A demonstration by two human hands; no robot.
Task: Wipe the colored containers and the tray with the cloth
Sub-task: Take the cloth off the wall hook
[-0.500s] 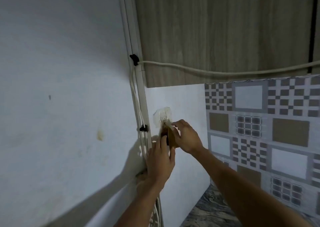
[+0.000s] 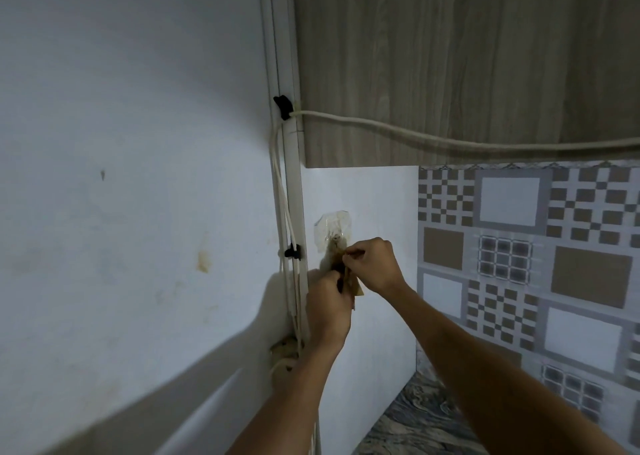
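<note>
No readable text, label or number anywhere in view.

Cabinet [image 2: 467, 63]: wood grain, high above the fingers.
Cable [image 2: 450, 141]: pale, sags across the cabinet's lower edge, above the fingers.
Clip [image 2: 282, 106]: black, pins the cable to the trunking [image 2: 294, 191], up and left of the fingers.
Hook [image 2: 333, 227]: clear stick-on pad on the white wall, just above the fingers.
Tiles [image 2: 519, 246]: brown-grey checks, right of the fingers.
Counter [image 2: 415, 420]: marbled, far below.
</note>
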